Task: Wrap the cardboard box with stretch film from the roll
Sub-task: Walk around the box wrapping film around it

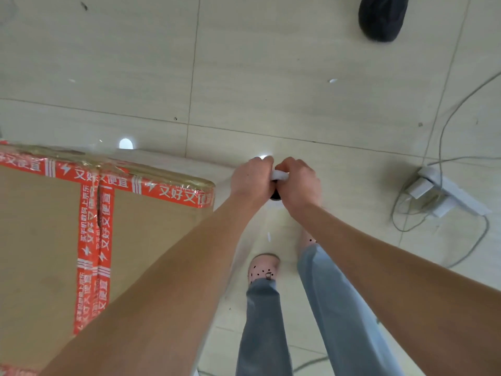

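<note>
- Gripping the roll (280, 175) at centre: left hand (252, 179) and right hand (298, 185) both curled round it. Only its white end and a dark bit below show.
- Cardboard box (40, 240) at 9 o'clock, red-taped, cut off by the frame, left forearm across its corner.
- Stretch film (108, 158) glints on the box's far edge; hard to trace elsewhere.
- Power strip (444, 191) and cables on the floor (271, 63) at 3 o'clock.
- Dark object (382, 17) at 1 o'clock, cropped, unidentifiable.

Pale glossy floor tiles (271, 63) with thin joints surround the hands (253, 180), a white power strip (447, 191) and grey cables (440, 153) lying well to their right, a dark rounded object (382, 14) far ahead.
</note>
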The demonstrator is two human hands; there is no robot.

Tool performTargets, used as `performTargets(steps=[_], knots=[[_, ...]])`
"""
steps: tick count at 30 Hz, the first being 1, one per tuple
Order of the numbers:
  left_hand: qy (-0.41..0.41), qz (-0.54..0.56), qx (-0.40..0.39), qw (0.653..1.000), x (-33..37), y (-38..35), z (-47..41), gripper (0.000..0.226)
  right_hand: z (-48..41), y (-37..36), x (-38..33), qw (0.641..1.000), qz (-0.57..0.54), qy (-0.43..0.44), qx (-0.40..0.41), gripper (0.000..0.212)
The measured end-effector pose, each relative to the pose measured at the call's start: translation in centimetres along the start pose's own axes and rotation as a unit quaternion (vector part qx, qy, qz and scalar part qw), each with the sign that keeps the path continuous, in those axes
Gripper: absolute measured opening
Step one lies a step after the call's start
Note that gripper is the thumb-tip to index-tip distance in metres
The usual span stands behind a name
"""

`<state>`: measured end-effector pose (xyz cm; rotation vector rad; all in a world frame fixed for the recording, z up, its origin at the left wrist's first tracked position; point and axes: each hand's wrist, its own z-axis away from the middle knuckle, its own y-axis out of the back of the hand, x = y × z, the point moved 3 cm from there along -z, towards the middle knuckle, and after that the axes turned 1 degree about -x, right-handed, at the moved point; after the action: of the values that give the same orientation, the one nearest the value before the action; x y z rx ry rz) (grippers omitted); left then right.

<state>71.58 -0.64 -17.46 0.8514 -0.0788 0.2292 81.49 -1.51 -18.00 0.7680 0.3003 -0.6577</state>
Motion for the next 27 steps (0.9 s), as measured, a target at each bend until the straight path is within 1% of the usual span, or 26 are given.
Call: performTargets(steps=[3, 4, 6, 7, 9, 11, 14, 16, 18, 20, 22, 24, 27], knots=[[0.079, 0.097, 0.021, 0.992, -1.6, 0.7, -0.1, 0.009, -0.9, 0.2, -1.4, 0.996, -0.085, 0.0, 0.012, 0.02], [0.107, 0.128, 0.03, 0.985, -2.1, 1.0, -0.1, 0.01, -1.2, 0.3, -1.7, 0.996, -0.091, -0.009, 0.006, 0.02], [0.163, 0.175, 0.038, 0.97, -3.2, 1.6, -0.2, 0.014, -1.6, 0.1, -2.0, 0.991, -0.108, -0.071, -0.018, 0.028], [0.186, 0.185, 0.027, 0.965, -3.5, 1.8, -0.2, 0.016, -1.6, 0.0, -2.1, 0.982, -0.144, -0.115, -0.029, 0.033], [0.2, 0.183, -0.012, 0.963, -3.5, 2.0, -0.1, 0.021, -1.5, 0.0, -2.3, 0.96, -0.219, -0.172, -0.028, 0.028], [0.169, 0.153, -0.03, 0.973, -2.9, 2.2, -0.1, 0.025, -1.6, 0.2, -2.3, 0.955, -0.233, -0.185, -0.017, 0.024], [0.054, 0.071, -0.024, 0.996, -1.4, 3.0, -0.6, 0.032, -1.5, 0.7, -2.2, 0.958, -0.222, -0.179, -0.025, 0.026], [-0.02, 0.003, -0.033, 0.999, -0.5, 3.7, -1.3, 0.034, -1.7, 0.9, -2.2, 0.962, -0.21, -0.17, -0.03, 0.027], [-0.059, -0.062, -0.037, 0.996, 0.1, 4.3, -2.1, 0.033, -2.1, 1.2, -2.6, 0.969, -0.188, -0.158, -0.038, 0.026], [-0.068, -0.086, -0.038, 0.993, 0.1, 4.7, -2.8, 0.03, -2.5, 1.5, -3.1, 0.974, -0.165, -0.148, -0.049, 0.027], [-0.06, -0.079, -0.036, 0.994, -0.3, 5.3, -3.6, 0.026, -3.2, 1.8, -3.6, 0.977, -0.15, -0.139, -0.055, 0.029], [-0.042, -0.056, -0.031, 0.997, -1.2, 5.8, -4.3, 0.021, -3.8, 1.9, -4.6, 0.983, -0.122, -0.129, -0.053, 0.03], [0.009, 0.005, -0.023, 1.0, -3.0, 6.7, -5.5, 0.017, -4.9, 2.1, -6.4, 0.989, -0.098, -0.109, -0.031, 0.033]])
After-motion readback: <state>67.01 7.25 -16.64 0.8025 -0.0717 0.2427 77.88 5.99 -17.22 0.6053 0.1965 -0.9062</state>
